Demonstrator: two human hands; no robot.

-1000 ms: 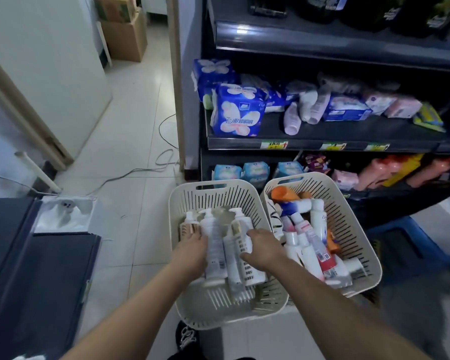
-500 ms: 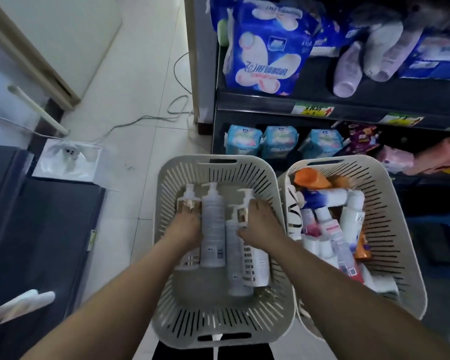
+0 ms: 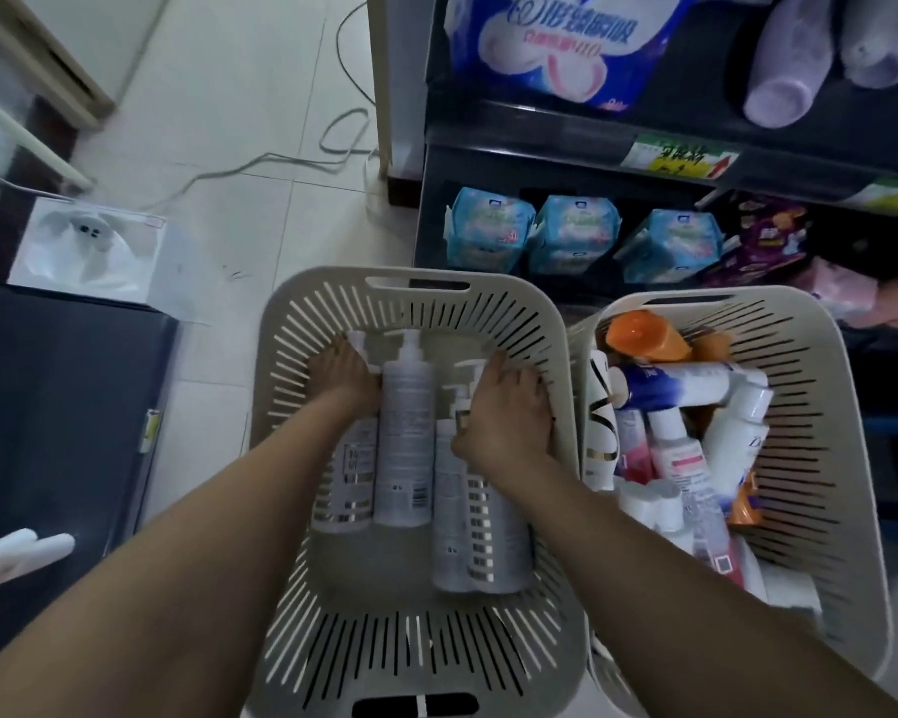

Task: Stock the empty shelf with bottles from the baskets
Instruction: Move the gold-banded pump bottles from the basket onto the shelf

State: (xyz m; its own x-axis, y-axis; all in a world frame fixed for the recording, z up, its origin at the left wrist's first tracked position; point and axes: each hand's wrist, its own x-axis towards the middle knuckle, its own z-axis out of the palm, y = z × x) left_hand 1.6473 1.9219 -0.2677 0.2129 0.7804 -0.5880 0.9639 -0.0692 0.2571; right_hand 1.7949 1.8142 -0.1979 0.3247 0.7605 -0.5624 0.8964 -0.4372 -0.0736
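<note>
Left hand, right hand now deeper, 4 white pump bottles flat

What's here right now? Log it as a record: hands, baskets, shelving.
left hand: inside the left basket, on the neck of the leftmost bottle; grip not clear
right hand: inside the left basket, on the upper part of the striped bottle; grip not clear
left basket: four white pump bottles lying flat
right basket: heaped mixed bottles, an orange bottle at the far end
shelving: beyond the baskets, holding blue packs
</note>
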